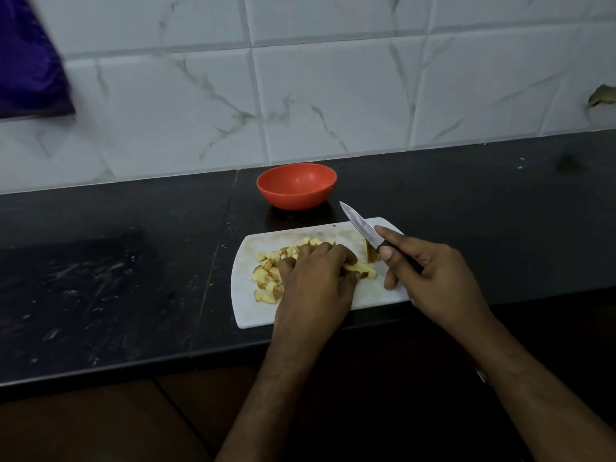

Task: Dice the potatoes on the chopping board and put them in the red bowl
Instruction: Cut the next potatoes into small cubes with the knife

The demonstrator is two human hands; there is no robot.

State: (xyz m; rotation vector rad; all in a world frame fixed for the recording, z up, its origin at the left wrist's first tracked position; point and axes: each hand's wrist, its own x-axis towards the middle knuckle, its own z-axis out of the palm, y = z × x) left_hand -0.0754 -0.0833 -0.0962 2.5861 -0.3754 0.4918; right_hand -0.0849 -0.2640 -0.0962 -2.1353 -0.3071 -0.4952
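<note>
A white chopping board (253, 313) lies on the dark counter. Several diced potato pieces (268, 273) are piled on its left half. My left hand (315, 281) lies over the pile, its fingers curled on a long potato strip (363, 269). A larger potato piece (370, 253) stands behind the strip. My right hand (433, 275) grips the black handle of a knife (360, 225), whose blade is raised and points up-left toward the red bowl (296, 186). The bowl stands empty just behind the board.
The counter (116, 278) runs left to right with its front edge near me. A white tiled wall (333, 95) rises right behind the bowl. A purple cloth (30, 61) hangs at the upper left.
</note>
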